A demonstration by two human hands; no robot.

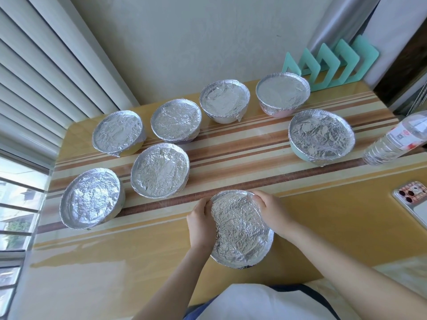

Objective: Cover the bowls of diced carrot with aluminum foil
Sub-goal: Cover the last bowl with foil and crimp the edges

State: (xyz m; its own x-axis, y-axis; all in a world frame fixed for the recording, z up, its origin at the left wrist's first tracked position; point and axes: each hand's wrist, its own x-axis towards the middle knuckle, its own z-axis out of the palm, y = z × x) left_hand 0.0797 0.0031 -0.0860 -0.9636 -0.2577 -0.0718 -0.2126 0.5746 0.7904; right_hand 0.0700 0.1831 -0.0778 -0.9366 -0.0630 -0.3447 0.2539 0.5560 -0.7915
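Other bowls [91,198]: seven, foil-covered, spread over the striped table [231,144] (mostly left).
Left hand [201,224]: fingers curled round the left rim of the near bowl [241,229].
Near bowl: foil-covered, front centre, between both hands.
Right hand [271,212]: fingers clamped on the upper right rim.
Bottle [397,137]: far right.

Head cam, looking fwd & down, close over table [231,158].

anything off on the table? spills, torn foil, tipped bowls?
Nothing stands out. All eight foil-covered bowls sit upright, and there are no spills on the table. The left hand and right hand grip the near bowl. The water bottle at the right seems to lean, likely lens distortion.
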